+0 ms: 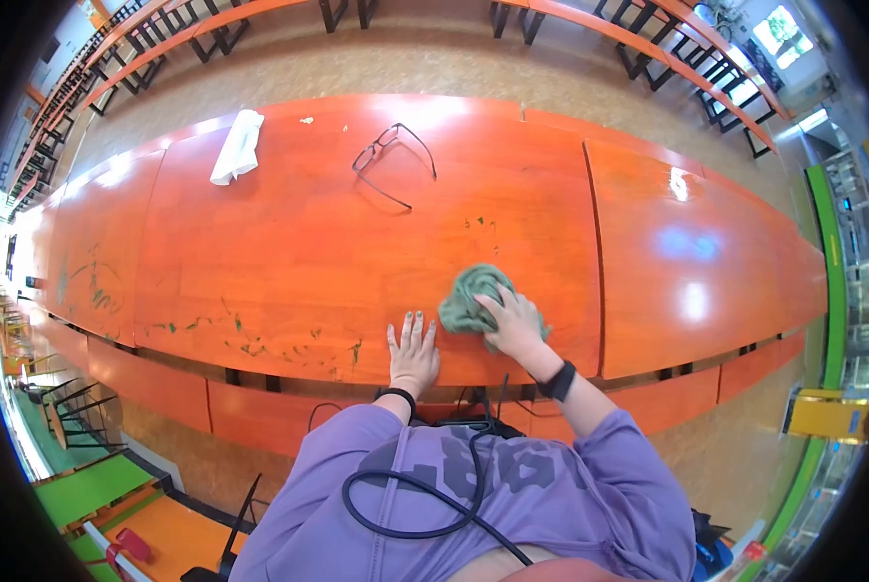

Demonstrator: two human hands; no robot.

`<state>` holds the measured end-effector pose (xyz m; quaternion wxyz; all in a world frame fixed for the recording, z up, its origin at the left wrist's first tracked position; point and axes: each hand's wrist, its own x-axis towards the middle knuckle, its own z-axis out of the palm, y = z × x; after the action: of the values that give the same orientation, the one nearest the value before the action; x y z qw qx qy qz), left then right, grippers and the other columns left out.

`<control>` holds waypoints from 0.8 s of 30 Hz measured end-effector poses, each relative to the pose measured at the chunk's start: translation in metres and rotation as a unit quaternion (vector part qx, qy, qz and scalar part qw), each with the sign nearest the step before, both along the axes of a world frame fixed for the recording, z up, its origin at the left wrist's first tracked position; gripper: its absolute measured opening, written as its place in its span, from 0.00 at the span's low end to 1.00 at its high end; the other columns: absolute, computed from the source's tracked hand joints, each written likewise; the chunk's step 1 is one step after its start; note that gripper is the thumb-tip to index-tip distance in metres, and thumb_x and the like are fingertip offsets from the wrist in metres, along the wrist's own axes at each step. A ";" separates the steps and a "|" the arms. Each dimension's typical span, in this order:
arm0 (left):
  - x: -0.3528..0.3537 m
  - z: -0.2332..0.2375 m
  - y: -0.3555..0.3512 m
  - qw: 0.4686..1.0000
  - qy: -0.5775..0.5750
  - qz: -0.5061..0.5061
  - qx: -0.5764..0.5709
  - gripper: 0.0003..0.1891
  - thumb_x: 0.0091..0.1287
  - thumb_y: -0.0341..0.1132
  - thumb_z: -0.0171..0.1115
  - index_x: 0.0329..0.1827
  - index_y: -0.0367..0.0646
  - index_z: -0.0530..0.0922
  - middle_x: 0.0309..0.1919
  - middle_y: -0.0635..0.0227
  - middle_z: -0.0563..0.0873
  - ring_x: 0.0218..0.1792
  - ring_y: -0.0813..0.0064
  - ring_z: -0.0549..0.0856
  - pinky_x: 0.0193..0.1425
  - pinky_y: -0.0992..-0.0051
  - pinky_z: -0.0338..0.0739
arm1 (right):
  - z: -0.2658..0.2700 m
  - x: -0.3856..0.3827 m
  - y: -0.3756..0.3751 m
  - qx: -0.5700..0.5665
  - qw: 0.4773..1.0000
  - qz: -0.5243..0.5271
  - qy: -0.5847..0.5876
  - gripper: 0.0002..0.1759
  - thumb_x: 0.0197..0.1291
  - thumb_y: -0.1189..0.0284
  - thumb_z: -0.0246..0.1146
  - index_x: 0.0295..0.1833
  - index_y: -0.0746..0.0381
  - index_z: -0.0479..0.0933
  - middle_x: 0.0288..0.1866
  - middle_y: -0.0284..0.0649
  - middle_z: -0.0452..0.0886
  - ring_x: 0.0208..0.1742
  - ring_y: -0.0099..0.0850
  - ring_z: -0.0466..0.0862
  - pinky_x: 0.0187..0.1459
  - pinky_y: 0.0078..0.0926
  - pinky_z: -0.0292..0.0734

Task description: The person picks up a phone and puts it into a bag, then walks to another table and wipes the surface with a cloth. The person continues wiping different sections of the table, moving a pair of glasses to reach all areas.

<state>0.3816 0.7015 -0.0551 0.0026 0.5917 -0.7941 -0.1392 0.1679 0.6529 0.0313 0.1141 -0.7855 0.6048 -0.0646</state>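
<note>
The left hand (pixel 414 356) is laid flat on the orange table (pixel 337 252), its fingers slightly parted. By the right hand (pixel 515 323), a dull green cloth (pixel 471 291) is gripped, bunched into a soft, rumpled wad and pressed to the table ahead and right of the left hand. Green scraps (pixel 245 345) are strewn left of the left hand. Well beyond both hands, unfolded glasses (pixel 377 145) are seen.

The right hand (pixel 517 323) is partly covering the cloth (pixel 466 299); green specks (pixel 246 346) are looking too small to identify; the bottom edge is cutting off the purple sweatshirt (pixel 595 504).
</note>
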 end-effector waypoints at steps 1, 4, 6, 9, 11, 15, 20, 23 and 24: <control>-0.001 0.001 0.000 1.000 0.003 0.000 -0.001 0.30 0.64 0.45 0.51 0.70 0.51 0.61 0.73 0.62 0.55 0.75 0.62 0.46 0.73 0.43 0.33 | 0.003 -0.011 0.013 0.005 1.000 -0.007 0.015 0.42 0.34 0.65 0.73 0.62 0.37 0.67 0.62 0.42 0.68 0.52 0.43 0.73 0.49 0.43 0.71; 0.000 0.004 -0.001 1.000 0.009 0.003 0.002 0.30 0.63 0.45 0.51 0.70 0.52 0.62 0.73 0.62 0.55 0.75 0.63 0.46 0.73 0.43 0.33 | 0.006 -0.040 0.036 0.042 0.996 -0.066 0.038 0.42 0.35 0.65 0.73 0.62 0.38 0.66 0.63 0.41 0.67 0.52 0.43 0.73 0.49 0.44 0.71; 0.000 0.004 -0.001 1.000 0.012 0.003 0.002 0.30 0.63 0.45 0.52 0.69 0.52 0.62 0.73 0.62 0.55 0.75 0.63 0.46 0.73 0.43 0.34 | 0.004 -0.052 0.029 0.050 0.994 -0.096 0.029 0.42 0.37 0.64 0.73 0.63 0.38 0.65 0.63 0.40 0.67 0.52 0.44 0.73 0.49 0.44 0.71; -0.001 0.002 -0.001 1.000 0.009 0.005 0.000 0.30 0.63 0.44 0.52 0.69 0.52 0.62 0.73 0.62 0.55 0.75 0.62 0.47 0.73 0.43 0.34 | -0.005 -0.062 0.001 0.033 0.992 -0.110 0.054 0.43 0.38 0.63 0.72 0.64 0.38 0.63 0.63 0.41 0.67 0.51 0.45 0.74 0.48 0.45 0.72; 0.000 0.002 -0.001 1.000 0.016 0.003 -0.001 0.30 0.62 0.44 0.53 0.69 0.52 0.62 0.72 0.62 0.55 0.75 0.62 0.47 0.73 0.42 0.35 | -0.013 -0.066 -0.034 0.017 0.989 -0.136 0.060 0.43 0.39 0.62 0.72 0.65 0.38 0.62 0.63 0.41 0.67 0.51 0.45 0.74 0.48 0.45 0.73; 0.000 0.001 0.000 1.000 0.024 0.005 -0.008 0.29 0.62 0.44 0.52 0.69 0.51 0.63 0.72 0.62 0.56 0.75 0.62 0.47 0.73 0.42 0.35 | -0.023 -0.069 -0.114 0.012 0.971 -0.236 0.040 0.42 0.42 0.58 0.70 0.66 0.40 0.61 0.63 0.42 0.67 0.54 0.48 0.75 0.51 0.48 0.74; 0.000 0.004 0.000 1.000 0.020 0.002 -0.008 0.29 0.62 0.43 0.52 0.69 0.51 0.63 0.72 0.61 0.55 0.75 0.62 0.47 0.72 0.43 0.36 | -0.018 -0.032 -0.175 0.048 0.973 -0.203 0.096 0.40 0.44 0.57 0.69 0.66 0.41 0.62 0.63 0.42 0.68 0.58 0.46 0.73 0.53 0.46 0.73; 0.001 0.004 0.000 1.000 0.017 -0.001 -0.005 0.29 0.63 0.44 0.51 0.69 0.50 0.63 0.72 0.60 0.55 0.75 0.60 0.47 0.72 0.43 0.34 | -0.012 0.003 -0.165 0.038 0.988 -0.098 0.113 0.39 0.43 0.59 0.69 0.64 0.41 0.64 0.62 0.41 0.68 0.58 0.45 0.72 0.52 0.45 0.71; 0.001 0.004 0.000 1.000 0.017 -0.004 -0.006 0.29 0.63 0.44 0.51 0.69 0.49 0.62 0.72 0.59 0.55 0.75 0.60 0.47 0.73 0.43 0.34 | -0.008 0.014 -0.151 0.035 0.992 -0.055 0.109 0.38 0.42 0.60 0.69 0.64 0.41 0.65 0.62 0.41 0.68 0.58 0.45 0.72 0.51 0.44 0.71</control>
<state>0.3823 0.7010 -0.0510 0.0187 0.5861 -0.7971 -0.1442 0.1819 0.5019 0.0234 0.0713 -0.7487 0.6581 0.0363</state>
